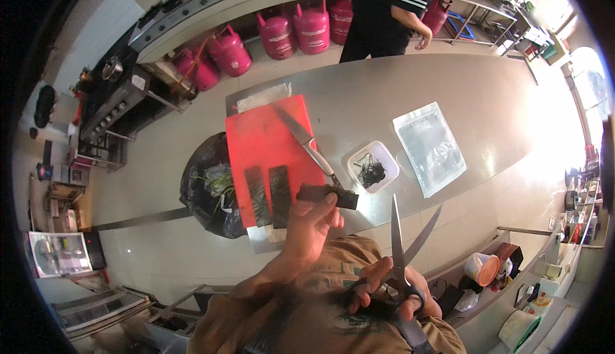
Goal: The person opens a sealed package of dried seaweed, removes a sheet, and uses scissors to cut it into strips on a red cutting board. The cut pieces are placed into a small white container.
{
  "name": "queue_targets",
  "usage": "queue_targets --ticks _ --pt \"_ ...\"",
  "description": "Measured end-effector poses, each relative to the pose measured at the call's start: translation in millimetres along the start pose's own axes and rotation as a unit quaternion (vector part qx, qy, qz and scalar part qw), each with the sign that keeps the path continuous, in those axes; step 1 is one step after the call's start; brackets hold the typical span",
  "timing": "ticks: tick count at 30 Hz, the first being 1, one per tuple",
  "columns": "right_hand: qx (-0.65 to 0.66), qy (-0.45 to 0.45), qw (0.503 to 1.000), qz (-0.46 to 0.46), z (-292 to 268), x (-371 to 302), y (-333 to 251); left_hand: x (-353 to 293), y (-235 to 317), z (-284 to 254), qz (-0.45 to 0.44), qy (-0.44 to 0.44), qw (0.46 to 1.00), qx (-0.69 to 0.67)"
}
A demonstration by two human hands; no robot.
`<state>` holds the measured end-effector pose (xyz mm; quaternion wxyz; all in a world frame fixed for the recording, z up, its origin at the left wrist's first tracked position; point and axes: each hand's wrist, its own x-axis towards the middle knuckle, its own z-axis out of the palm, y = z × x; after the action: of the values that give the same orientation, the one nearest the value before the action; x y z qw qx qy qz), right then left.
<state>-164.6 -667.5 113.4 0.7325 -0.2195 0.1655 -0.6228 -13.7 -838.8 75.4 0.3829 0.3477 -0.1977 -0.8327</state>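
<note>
My left hand (309, 226) pinches a dark strip of nori (346, 199) between thumb and fingers, near the front edge of the steel table. Through the handles of the scissors (396, 242) go the fingers of my right hand (371, 278); the blades are spread and point up, apart from the strip. Two more nori strips (279, 194) lie side by side on a red cutting board (259, 136). A knife (301, 136) rests slantwise across the board, its handle over the right edge. Dark shreds (370, 171) sit in a white tub (353, 157) right of the knife.
A silvery clear pouch (430, 149) lies right of the tub on the steel table (487, 104). A black plastic bag (204, 162) with green leaves is left of the board. Across the table stands another person (384, 15), before pink gas cylinders (277, 37).
</note>
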Motion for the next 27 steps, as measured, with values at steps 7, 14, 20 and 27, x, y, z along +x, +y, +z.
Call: queue_targets --ticks 7,14,20,27 --pt "-0.055 -0.03 0.998 -0.019 -18 -12 -5 -10 -11 -23 0.009 -0.011 0.999 0.028" --pt "-0.12 0.023 0.992 0.031 -22 -9 -15 -4 -8 -29 0.038 0.01 0.997 0.066" --pt "-0.16 -0.086 0.983 -0.002 -58 9 -12 -1 -21 -30 0.022 -0.007 0.999 0.04" --pt "-0.33 -0.15 0.932 -0.016 -83 48 -40 21 -27 -19 0.004 0.008 1.0 0.018"
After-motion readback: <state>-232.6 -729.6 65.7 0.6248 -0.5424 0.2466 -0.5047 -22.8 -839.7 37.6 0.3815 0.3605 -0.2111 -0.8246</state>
